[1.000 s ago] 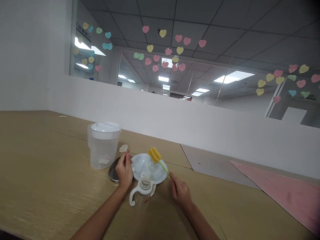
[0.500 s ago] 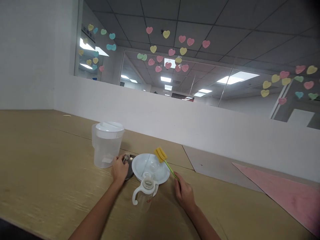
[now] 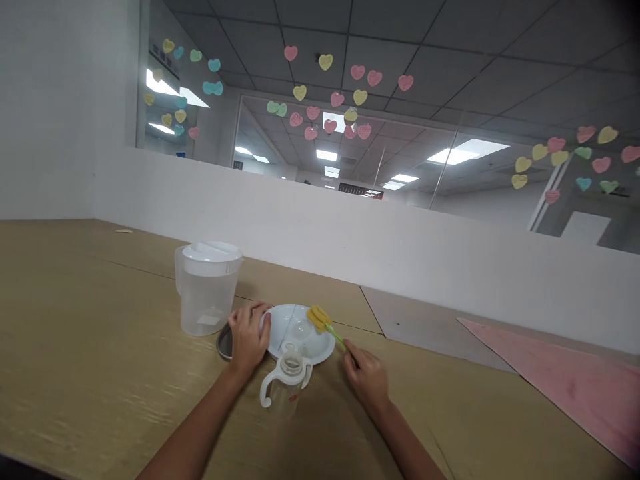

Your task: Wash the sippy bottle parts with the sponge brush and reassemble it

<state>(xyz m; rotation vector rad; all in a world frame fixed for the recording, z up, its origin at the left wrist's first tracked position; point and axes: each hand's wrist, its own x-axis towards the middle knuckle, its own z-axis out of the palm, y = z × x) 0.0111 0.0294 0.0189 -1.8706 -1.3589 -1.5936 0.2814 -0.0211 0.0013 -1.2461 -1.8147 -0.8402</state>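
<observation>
In the lower middle of the frame, 2 bare hands work over a tan table [image 3: 125, 387]. The right hand [image 3: 367, 375], right of centre, has its fingers clamped on the green handle of a sponge brush [image 3: 319, 318]. The brush slants up to the left, its yellow head at the upper right rim of a white dish [image 3: 325, 347].

The left hand [image 3: 250, 339], left of centre, reaches over a dark round tray [image 3: 225, 344] beside the dish's left rim. Its thumb sits apart from the other fingers, whose tips are partly hidden; I cannot tell whether they grip anything or touch the dish.

In the dish lie a clear rounded piece [image 3: 301, 328] and a thin clear rod or tube [image 3: 287, 328]. Nearer the bottom of the frame, a clear bottle [image 3: 286, 393] with 2 white handles stands upright, overlapping the dish's front edge in this view.

Left of centre stands a lidded, translucent pitcher [image 3: 207, 293]. A pink sheet [image 3: 555, 377] spreads across the lower right.
</observation>
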